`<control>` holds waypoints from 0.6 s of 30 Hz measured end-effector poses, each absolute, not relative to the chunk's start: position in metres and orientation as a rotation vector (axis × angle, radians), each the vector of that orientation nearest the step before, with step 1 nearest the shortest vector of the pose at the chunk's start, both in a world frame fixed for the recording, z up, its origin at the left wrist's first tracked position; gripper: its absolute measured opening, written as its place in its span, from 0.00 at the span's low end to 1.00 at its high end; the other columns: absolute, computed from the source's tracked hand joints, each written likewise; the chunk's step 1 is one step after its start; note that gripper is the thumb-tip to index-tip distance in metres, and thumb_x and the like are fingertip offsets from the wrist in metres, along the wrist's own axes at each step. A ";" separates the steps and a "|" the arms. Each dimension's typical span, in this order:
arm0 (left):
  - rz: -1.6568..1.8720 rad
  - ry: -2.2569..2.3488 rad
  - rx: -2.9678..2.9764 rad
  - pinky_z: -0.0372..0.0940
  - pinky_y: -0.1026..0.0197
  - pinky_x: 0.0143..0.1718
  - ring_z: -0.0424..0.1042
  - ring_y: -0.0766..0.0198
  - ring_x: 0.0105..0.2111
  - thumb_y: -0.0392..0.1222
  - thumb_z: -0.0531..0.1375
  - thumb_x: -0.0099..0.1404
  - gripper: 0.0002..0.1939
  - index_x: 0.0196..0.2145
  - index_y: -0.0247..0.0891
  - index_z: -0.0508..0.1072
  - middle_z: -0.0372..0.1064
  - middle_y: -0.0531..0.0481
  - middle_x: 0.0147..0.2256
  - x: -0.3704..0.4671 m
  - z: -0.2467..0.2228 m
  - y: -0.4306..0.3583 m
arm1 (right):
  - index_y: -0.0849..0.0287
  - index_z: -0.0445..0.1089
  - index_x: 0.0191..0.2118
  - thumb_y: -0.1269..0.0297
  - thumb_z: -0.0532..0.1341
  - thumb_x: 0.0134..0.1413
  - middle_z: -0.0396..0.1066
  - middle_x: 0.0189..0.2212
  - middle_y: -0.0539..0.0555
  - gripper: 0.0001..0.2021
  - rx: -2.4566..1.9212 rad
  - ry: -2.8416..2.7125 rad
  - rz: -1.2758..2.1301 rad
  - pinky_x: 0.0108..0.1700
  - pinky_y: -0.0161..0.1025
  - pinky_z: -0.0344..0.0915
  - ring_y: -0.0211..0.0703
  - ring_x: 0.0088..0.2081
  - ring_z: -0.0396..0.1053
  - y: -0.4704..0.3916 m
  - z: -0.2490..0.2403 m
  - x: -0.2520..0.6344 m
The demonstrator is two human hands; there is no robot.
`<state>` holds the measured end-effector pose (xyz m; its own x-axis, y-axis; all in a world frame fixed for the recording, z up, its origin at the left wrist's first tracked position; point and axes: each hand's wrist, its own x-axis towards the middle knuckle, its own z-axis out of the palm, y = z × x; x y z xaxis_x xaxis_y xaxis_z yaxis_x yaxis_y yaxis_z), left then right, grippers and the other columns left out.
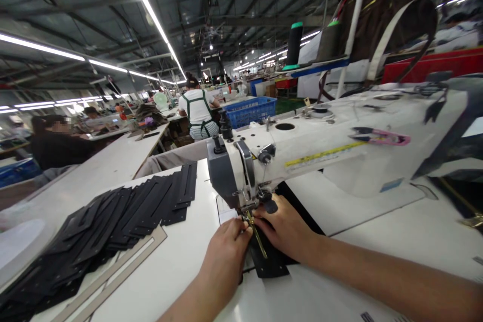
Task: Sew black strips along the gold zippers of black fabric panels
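Note:
Under the needle of a white sewing machine lies a black panel with a gold-toothed zipper along its slot. My left hand presses its bent fingers onto the panel's left edge, beside the presser foot. On the other side, my right hand has its fingers bent over the work close to the zipper; part of them is hidden behind the machine head. A larger black piece extends beneath my right hand. Both hands have their fingertips pressed on the work.
Overlapping black slotted panels cover the table on the left, with a beige slotted frame next to them. Pink-handled thread snips rest on the machine arm. A blue crate and a person in a green apron are farther back.

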<state>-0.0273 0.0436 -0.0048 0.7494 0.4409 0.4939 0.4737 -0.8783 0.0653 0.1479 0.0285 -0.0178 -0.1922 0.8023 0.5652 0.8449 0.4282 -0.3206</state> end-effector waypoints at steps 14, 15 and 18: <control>-0.802 -0.690 -2.829 0.69 0.54 0.34 0.69 0.56 0.35 0.32 0.57 0.59 0.10 0.40 0.38 0.69 0.66 0.45 0.36 -0.027 -0.012 0.046 | 0.62 0.69 0.28 0.69 0.55 0.53 0.72 0.27 0.54 0.08 -1.563 -2.058 0.053 0.34 0.35 0.60 0.43 0.31 0.70 0.037 -0.008 0.148; -0.815 -0.690 -2.820 0.69 0.55 0.33 0.69 0.56 0.34 0.32 0.57 0.59 0.09 0.39 0.38 0.70 0.66 0.45 0.36 -0.027 -0.012 0.047 | 0.61 0.70 0.28 0.68 0.56 0.53 0.72 0.27 0.53 0.07 -1.570 -2.064 0.070 0.32 0.33 0.60 0.41 0.30 0.70 0.038 -0.007 0.149; -0.802 -0.697 -2.786 0.69 0.55 0.32 0.69 0.56 0.34 0.33 0.56 0.60 0.08 0.38 0.38 0.70 0.66 0.45 0.35 -0.027 -0.012 0.047 | 0.59 0.69 0.27 0.62 0.59 0.50 0.72 0.24 0.49 0.07 -1.604 -2.064 0.121 0.26 0.30 0.59 0.38 0.26 0.70 0.039 -0.004 0.151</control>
